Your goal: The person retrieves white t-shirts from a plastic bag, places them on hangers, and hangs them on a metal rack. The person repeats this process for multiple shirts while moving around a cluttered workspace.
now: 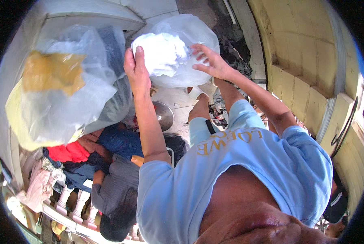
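**Two hands on one white bundle, clear bags all around**

Two big clear plastic bags up front. Largest, at the left: thin, crinkled, cloudy film [64, 93], puffed full, with one mustard-yellow lump [51, 71] and dark cloth inside; lower edge lost behind a heap of clothes. Second bag [194, 36], smaller and rounder, at top centre, partly covered by the bundle and the fingers.

One heap of clothes [96, 158] below the large bag: red, navy, grey and pale pink pieces, soft and crumpled, too tangled to count.

One white bundle [161, 53], soft, wadded cloth, held up at the mouth of the round bag, between both hands.

Left hand [136, 69]: closed on the bundle's left edge, thumb up. Right hand [210, 61]: fingers spread wide, pressed to bundle and bag film.

One round metal disc [163, 116] lower down, half hidden by the left forearm; kind unclear.
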Action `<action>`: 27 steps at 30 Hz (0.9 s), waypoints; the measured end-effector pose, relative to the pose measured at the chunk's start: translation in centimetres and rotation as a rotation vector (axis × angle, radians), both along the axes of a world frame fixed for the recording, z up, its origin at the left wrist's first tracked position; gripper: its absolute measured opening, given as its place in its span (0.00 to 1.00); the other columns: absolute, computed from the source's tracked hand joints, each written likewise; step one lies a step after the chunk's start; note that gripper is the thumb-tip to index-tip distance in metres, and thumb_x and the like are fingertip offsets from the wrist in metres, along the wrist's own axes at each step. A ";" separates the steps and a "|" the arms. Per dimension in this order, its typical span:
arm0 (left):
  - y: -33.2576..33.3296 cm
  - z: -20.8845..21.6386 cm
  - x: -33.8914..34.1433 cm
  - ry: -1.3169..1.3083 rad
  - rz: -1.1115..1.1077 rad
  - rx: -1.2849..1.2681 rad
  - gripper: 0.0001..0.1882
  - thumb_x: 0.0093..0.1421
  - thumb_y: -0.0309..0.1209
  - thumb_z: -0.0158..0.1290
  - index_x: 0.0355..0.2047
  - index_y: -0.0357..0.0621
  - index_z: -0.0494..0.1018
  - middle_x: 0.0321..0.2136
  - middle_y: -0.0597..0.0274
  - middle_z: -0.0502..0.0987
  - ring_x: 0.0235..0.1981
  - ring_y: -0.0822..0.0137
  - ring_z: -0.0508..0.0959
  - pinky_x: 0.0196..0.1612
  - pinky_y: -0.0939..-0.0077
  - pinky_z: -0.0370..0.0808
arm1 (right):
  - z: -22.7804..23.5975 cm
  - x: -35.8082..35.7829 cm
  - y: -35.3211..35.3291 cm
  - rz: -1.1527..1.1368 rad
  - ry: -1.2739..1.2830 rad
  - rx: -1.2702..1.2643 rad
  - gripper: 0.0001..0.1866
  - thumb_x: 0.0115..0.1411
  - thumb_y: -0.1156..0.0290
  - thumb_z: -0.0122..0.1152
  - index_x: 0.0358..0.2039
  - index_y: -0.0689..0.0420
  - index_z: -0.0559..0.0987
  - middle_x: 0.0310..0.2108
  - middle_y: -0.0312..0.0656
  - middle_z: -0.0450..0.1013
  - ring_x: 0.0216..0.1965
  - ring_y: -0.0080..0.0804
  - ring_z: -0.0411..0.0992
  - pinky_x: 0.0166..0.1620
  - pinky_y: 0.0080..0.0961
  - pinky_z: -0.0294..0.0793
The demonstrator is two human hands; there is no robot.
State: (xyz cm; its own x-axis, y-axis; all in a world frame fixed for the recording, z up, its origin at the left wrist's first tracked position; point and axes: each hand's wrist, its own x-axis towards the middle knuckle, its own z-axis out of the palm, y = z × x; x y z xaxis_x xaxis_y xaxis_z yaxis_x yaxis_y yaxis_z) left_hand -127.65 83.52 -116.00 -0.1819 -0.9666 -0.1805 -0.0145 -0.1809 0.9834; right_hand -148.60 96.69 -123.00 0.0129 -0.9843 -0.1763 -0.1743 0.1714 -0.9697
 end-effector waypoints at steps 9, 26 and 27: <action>-0.6 18.7 -1.8 0.648 -0.224 -0.024 0.15 0.60 0.28 0.55 0.46 0.38 0.69 0.42 0.58 0.76 0.44 0.64 0.76 0.49 0.63 0.74 | 15.6 1.5 -6.4 -0.114 0.368 -0.517 0.38 0.55 0.57 0.66 0.61 0.61 0.61 0.56 0.47 0.65 0.54 0.38 0.66 0.58 0.35 0.64; 3.6 23.2 1.2 0.065 -0.019 -0.783 0.12 0.59 0.33 0.58 0.38 0.38 0.74 0.34 0.65 0.78 0.33 0.74 0.75 0.37 0.76 0.73 | 38.8 -3.7 -9.6 -0.358 -0.721 -0.101 0.18 0.64 0.61 0.51 0.42 0.63 0.78 0.38 0.47 0.79 0.38 0.41 0.78 0.49 0.39 0.75; 5.5 20.4 1.2 0.104 -0.019 -0.799 0.12 0.57 0.32 0.59 0.38 0.38 0.75 0.32 0.65 0.77 0.31 0.73 0.75 0.36 0.76 0.72 | 38.8 -3.7 -9.8 -0.326 -0.746 -0.069 0.17 0.64 0.62 0.50 0.41 0.63 0.79 0.37 0.48 0.79 0.38 0.41 0.78 0.49 0.39 0.75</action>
